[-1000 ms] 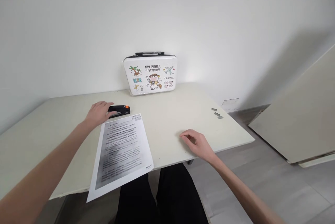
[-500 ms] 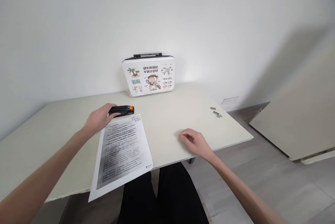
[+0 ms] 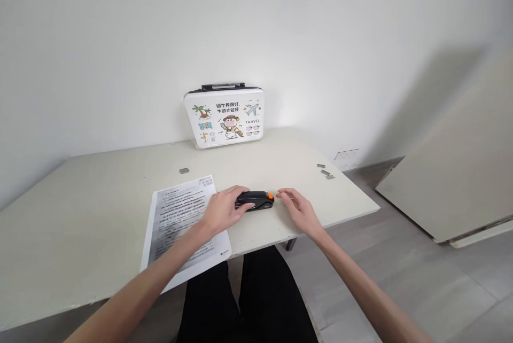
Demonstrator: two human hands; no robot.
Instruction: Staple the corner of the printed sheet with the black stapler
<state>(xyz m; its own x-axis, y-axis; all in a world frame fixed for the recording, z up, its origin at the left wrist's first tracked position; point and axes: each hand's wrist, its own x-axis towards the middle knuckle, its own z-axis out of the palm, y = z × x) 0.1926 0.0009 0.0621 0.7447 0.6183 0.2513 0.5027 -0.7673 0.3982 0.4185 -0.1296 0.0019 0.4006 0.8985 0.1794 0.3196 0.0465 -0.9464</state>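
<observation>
Reaching in from the near left, your left forearm slants across the paper (image 3: pixel 158 231), and your left hand (image 3: pixel 224 207) sits over the sheet's right side in this view. Its grip is clamped on the rear of the black stapler (image 3: pixel 256 199), thumb along the near side and fingers over the top. You have the stapler lying lengthwise left to right, orange end pointing right, to the right of the paper and between your two hands; whether it rests on the worktop (image 3: pixel 100 193) or is lifted slightly, you cannot tell from here.

Your right arm comes in from the near right, its forearm angled far and left. Your right hand (image 3: pixel 300 212) is just beyond the stapler's orange end, fingers loosely curled leftward, thumb a little apart from them. Whether a fingertip touches the stapler is too fine to see.

Your paper hangs partly over the near edge. Grey staples (image 3: pixel 184 171) lie beyond it, more staple strips (image 3: pixel 325 172) lie far right, and a white case (image 3: pixel 225 124) stands upright by the far wall (image 3: pixel 320 38).
</observation>
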